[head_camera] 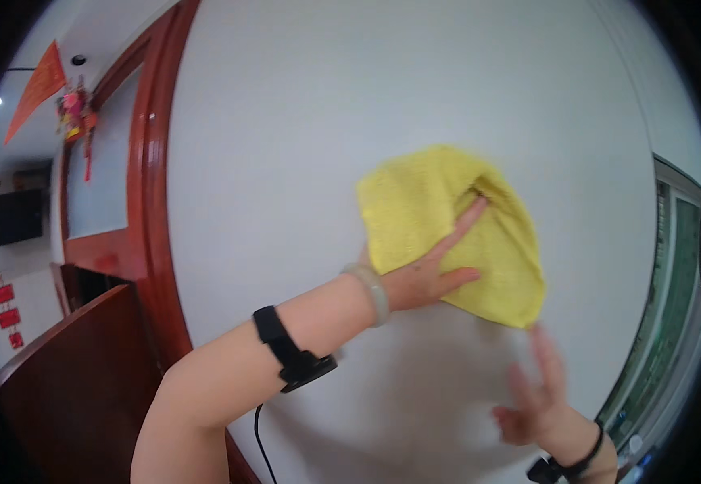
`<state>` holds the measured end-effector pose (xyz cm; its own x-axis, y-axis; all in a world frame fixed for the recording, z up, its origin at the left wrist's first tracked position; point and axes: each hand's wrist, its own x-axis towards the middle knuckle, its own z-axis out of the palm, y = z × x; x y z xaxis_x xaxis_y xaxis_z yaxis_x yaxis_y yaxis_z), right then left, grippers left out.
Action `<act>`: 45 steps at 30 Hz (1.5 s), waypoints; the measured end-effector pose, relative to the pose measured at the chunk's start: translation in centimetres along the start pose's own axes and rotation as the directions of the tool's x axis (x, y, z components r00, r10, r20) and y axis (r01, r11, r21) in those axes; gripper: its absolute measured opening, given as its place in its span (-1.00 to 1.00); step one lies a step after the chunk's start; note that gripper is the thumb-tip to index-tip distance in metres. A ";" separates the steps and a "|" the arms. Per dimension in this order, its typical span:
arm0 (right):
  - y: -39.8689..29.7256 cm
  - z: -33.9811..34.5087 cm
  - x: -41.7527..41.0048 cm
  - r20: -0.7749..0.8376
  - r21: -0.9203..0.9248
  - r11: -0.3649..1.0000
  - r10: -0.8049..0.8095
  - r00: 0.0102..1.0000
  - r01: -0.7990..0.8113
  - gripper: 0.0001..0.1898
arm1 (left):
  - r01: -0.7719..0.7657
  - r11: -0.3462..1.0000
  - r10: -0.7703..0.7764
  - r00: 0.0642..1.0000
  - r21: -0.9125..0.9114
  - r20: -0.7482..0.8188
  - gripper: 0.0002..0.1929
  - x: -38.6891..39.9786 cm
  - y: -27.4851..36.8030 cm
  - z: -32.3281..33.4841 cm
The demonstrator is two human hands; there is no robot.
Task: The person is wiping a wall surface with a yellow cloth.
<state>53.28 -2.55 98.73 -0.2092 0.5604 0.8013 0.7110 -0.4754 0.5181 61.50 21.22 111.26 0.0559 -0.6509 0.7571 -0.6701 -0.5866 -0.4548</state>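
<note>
A yellow cloth point(405, 212) lies spread against the white wall point(290, 151) in front of me. My left hand point(423, 275) holds it there, with the thumb and one finger on top and the other fingers hidden by a fold. Below the cloth's lower right corner is my right hand point(535, 393), blurred, its fingers apart and nothing in them. Whether its fingertips touch that corner I cannot tell. A pale bangle point(371, 293) and a black strap with a device point(296, 357) sit on my left arm; another black strap point(583, 454) circles my right wrist.
To the left stand a reddish wooden door frame point(157, 181) and a dark wooden panel point(84, 375). Red hanging decorations point(73, 112) and a wall-mounted screen point(16, 218) are beyond. A sliding window point(671, 266) lies on the right. A black cable point(258, 432) hangs below my left arm.
</note>
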 end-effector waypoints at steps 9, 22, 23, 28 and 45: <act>3.7 8.5 10.0 -0.211 -0.169 0.963 0.175 0.962 -0.212 -0.43 | -0.014 0.956 0.020 1.000 0.292 -0.016 -0.36 -2.6 -0.8 -3.9; 12.3 8.8 25.9 -0.339 -0.595 0.736 0.133 0.931 -0.321 -0.44 | 0.310 0.764 -0.228 0.950 0.566 -0.213 -0.25 3.1 -8.1 -11.4; 12.0 9.7 26.8 -0.343 -0.589 0.745 0.120 0.932 -0.313 -0.42 | 0.316 0.756 -0.234 0.948 0.573 -0.214 -0.25 2.3 -8.6 -11.8; 7.8 12.7 25.2 -0.127 -0.494 0.866 0.014 0.992 -0.076 -0.40 | 0.435 0.688 -0.449 0.884 0.581 -0.130 -0.17 -6.0 -7.5 -12.2; 4.5 18.0 31.7 -0.126 -0.448 0.876 0.136 0.983 -0.179 -0.38 | 0.671 0.688 -0.586 0.738 0.275 -0.335 -0.35 -7.7 -11.1 -15.2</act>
<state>61.97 25.31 121.13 -0.1934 0.4008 0.8955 0.3592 -0.8205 0.4447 57.27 40.01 117.58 0.1858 0.0249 0.9823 -0.2199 -0.9733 0.0663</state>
